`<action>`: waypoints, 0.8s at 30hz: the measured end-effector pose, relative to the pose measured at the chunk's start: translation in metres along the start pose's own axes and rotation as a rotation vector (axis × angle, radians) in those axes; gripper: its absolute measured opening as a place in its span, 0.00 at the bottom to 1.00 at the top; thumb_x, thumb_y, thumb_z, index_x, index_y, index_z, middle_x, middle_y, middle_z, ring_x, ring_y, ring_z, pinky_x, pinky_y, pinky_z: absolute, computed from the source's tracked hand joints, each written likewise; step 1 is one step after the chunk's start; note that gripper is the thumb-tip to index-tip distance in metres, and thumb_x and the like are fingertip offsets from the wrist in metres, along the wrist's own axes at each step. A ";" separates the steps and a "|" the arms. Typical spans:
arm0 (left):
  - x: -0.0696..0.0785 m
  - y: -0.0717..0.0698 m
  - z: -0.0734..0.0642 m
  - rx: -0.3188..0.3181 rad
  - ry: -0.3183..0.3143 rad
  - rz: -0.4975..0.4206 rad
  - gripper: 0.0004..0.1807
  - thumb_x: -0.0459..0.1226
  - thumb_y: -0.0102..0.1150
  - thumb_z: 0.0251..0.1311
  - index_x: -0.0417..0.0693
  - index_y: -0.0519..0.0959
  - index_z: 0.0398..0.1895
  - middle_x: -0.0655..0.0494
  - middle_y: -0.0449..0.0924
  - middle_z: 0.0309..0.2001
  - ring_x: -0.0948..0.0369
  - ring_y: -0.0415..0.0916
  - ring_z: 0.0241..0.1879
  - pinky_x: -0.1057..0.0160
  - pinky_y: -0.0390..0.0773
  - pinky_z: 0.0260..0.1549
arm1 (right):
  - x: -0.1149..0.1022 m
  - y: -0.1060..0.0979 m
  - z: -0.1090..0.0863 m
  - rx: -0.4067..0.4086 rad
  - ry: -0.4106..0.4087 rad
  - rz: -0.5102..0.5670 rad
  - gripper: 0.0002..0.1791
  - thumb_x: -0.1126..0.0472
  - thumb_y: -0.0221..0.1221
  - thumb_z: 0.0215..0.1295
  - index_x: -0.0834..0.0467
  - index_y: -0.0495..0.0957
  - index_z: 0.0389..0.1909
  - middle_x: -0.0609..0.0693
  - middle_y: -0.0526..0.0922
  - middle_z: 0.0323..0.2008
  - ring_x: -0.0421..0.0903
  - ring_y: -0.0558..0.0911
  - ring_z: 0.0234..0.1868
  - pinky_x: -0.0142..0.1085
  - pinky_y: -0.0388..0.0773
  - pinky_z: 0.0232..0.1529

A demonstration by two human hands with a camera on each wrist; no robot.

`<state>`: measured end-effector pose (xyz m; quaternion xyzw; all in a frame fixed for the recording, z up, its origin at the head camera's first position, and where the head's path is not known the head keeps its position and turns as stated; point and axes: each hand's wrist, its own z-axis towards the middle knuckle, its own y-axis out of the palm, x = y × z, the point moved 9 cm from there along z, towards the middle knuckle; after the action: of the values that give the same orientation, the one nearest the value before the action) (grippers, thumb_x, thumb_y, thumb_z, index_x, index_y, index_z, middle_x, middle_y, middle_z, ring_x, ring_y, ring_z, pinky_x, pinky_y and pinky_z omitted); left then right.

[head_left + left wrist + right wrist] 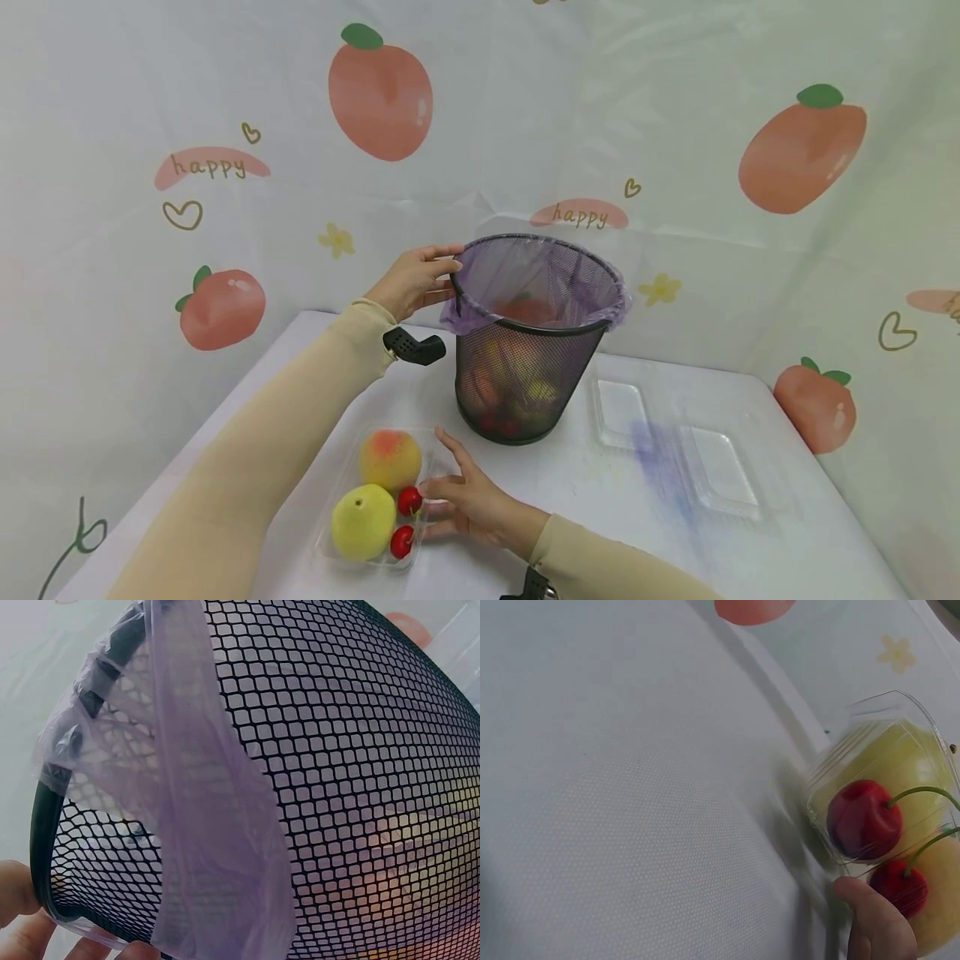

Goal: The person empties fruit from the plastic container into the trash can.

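My left hand (420, 279) grips the rim of a black wire-mesh bin (525, 375), thumb and fingers on either side. A purple plastic bag (217, 825) lines the bin and folds over its rim. Fruit-like shapes show dimly through the mesh. In front stands a clear plastic tray (326, 546) holding a peach (390, 460), a yellow-green pear (363, 522) and two red cherries (402, 542). At the tray's right side is my right hand (476, 504), fingers spread, fingertips at its edge. The right wrist view shows one digit beside the cherries (865, 820).
Two clear plastic trays (723, 471) lie on the white table (600, 533) right of the bin. Near them is a blue-purple smear (663, 467) on the tabletop. A white cloth backdrop (487, 100) with printed fruit rises behind the bin.
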<state>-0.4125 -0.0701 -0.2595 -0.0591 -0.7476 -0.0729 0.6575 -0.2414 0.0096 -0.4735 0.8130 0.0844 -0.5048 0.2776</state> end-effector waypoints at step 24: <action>0.000 0.000 0.000 -0.008 -0.001 -0.026 0.23 0.34 0.54 0.68 0.53 0.72 0.66 0.56 0.70 0.50 0.63 0.72 0.38 0.67 0.78 0.44 | 0.000 -0.012 -0.012 -0.026 0.000 -0.003 0.47 0.68 0.58 0.64 0.37 0.44 0.76 0.56 0.74 0.42 0.50 0.78 0.39 0.53 0.82 0.43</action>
<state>-0.4125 -0.0703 -0.2597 -0.0520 -0.7485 -0.0844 0.6557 -0.2373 0.0259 -0.4740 0.8091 0.0920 -0.5042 0.2876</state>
